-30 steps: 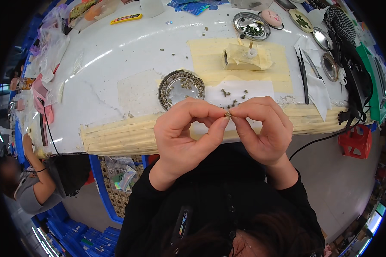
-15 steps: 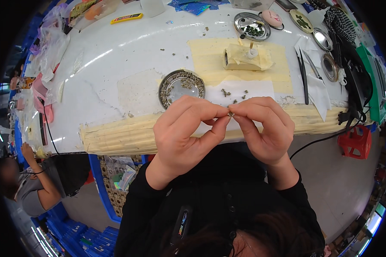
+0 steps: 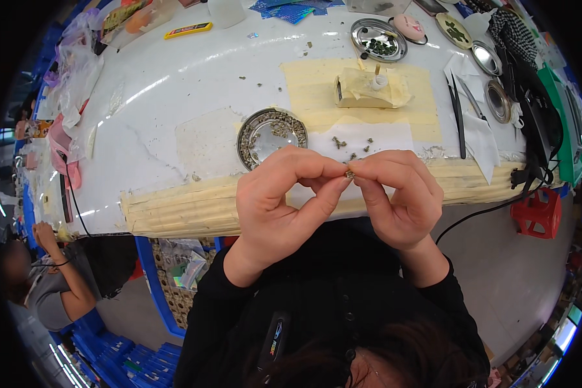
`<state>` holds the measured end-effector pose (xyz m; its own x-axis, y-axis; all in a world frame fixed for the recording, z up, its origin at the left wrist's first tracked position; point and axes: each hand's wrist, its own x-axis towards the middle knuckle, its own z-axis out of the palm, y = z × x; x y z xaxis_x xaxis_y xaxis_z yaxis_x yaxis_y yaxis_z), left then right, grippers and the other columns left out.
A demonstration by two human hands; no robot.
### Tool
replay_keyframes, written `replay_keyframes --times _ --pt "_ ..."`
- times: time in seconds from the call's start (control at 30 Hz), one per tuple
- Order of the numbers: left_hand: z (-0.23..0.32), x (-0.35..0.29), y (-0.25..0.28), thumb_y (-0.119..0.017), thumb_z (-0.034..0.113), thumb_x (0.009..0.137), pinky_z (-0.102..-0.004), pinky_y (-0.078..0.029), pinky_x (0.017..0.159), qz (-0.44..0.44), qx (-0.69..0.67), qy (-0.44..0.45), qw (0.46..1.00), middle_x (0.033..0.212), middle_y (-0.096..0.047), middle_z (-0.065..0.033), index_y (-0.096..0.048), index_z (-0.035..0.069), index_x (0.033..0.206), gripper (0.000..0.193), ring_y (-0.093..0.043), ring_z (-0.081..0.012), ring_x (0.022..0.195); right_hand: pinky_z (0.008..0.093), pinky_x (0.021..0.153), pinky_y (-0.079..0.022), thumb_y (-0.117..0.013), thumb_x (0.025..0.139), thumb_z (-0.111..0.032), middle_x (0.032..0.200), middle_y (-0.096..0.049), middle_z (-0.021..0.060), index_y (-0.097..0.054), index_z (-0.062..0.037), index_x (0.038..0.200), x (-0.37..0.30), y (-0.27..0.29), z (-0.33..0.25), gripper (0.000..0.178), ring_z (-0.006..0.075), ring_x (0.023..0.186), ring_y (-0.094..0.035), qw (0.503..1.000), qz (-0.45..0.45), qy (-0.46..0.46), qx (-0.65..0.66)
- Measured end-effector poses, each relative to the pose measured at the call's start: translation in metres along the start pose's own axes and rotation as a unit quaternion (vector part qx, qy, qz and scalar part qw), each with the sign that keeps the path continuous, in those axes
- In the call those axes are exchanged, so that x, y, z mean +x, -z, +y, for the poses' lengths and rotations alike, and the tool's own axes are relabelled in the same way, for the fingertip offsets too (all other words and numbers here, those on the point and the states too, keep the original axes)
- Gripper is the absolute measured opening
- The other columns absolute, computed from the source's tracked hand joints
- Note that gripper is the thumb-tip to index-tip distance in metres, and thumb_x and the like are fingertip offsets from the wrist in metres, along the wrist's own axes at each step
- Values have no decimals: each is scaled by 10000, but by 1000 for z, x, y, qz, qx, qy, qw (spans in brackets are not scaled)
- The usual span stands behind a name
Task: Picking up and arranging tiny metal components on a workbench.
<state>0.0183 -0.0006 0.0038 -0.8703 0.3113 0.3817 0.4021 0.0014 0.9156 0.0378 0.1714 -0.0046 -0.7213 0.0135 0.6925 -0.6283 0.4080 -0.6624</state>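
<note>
Between the fingertips of both hands is a tiny metallic piece (image 3: pixel 349 174), too small to make out in detail. My left hand (image 3: pixel 283 197) pinches it from the left with thumb and forefinger. From the other side, my right hand (image 3: pixel 399 194) closes thumb and forefinger on it too. Just beyond the left hand stands a round metal dish (image 3: pixel 240 143) with many similar small pieces inside. A few more loose small pieces (image 3: pixel 339 143) lie on a white paper sheet (image 3: pixel 394 134) past the fingertips.
A tape-covered block (image 3: pixel 362 94) with an upright pin stands farther back. Black tweezers (image 3: pixel 458 123) lie at right, near metal lids (image 3: pixel 497 101). A dish of dark green bits (image 3: pixel 379 40) sits at the back. A red stool (image 3: pixel 537 213) is on the right floor; another person (image 3: pixel 64 284) sits at left.
Both hands stay together with only slight finger movement around the small piece. The view has shifted slightly.
</note>
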Motion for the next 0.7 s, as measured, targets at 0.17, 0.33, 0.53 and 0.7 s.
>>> replay_keyframes --times 0.17,0.33,0.53,0.7 --pt "-2 4 0 -692 -109 803 -253 -443 677 -1 2 -5 1000 876 -656 -88 -658 -50 924 139 -581 -140 768 280 577 -524 -760 733 87 830 -678 98 -718 -2 964 0 0 4 251 200 695 -662 1000 4 17 -7" --pt "-4 16 1 -758 -83 738 -284 -488 600 33 146 -117 982 811 -674 -97 -697 -11 894 182 -619 -189 675 269 590 -519 -747 755 77 852 -678 105 -721 -1 984 10 8 6 243 201 705 -658 1000 5 -2 -23" --pt "-6 24 -2 -757 -96 731 -303 -491 614 65 182 -146 970 800 -663 -102 -689 -26 887 184 -620 -223 697 290 591 -479 -718 794 52 839 -639 67 -722 -49 987 48 34 22 218 197 707 -606 987 19 -16 -156" --pt "-11 22 -2 -752 -105 731 -300 -491 621 86 171 -136 972 801 -662 -109 -685 -36 886 182 -622 -223 701 348 683 -470 -731 802 -48 852 -622 62 -694 -44 957 72 36 30 160 258 784 -576 958 -36 24 -284"
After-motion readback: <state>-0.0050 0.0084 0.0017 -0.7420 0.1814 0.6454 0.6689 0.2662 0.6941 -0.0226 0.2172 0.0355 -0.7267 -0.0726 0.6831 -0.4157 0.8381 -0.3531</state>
